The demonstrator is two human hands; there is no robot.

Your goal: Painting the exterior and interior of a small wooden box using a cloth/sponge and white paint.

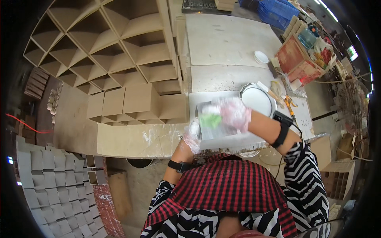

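My right hand, in a clear plastic glove, is blurred by motion. Its fingers are closed on a soft light green pad, whose exact kind I cannot make out. The pad is over a flat grey sheet on the white worktable. At the left edge of that sheet is my left hand, also gloved in thin plastic; its fingers are too smeared to read. Right of my right hand stands a round tub of white liquid, a brush with a pale handle lying by its rim.
Stacked cardboard boxes, open side showing, rise on the left. An orange-handled tool lies at the table's right side. A white bowl sits farther back, near a red crate. Many grey cartons stand lower left.
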